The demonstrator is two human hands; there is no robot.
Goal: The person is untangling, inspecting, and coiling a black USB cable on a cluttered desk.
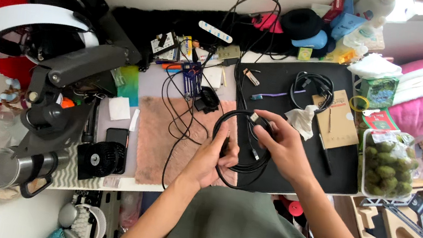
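Your left hand (212,157) and right hand (281,143), both closed, grip one coiled black cable (238,165) above the desk's black mat (280,84). A second coiled cable (312,85) lies there, beside one cardboard packet (337,123).

left hand (214,157), right hand (279,143), fingers curled (gripping)

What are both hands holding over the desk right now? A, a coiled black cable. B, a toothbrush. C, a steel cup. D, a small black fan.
A: the left hand and right hand both grip the coiled black cable over the desk.
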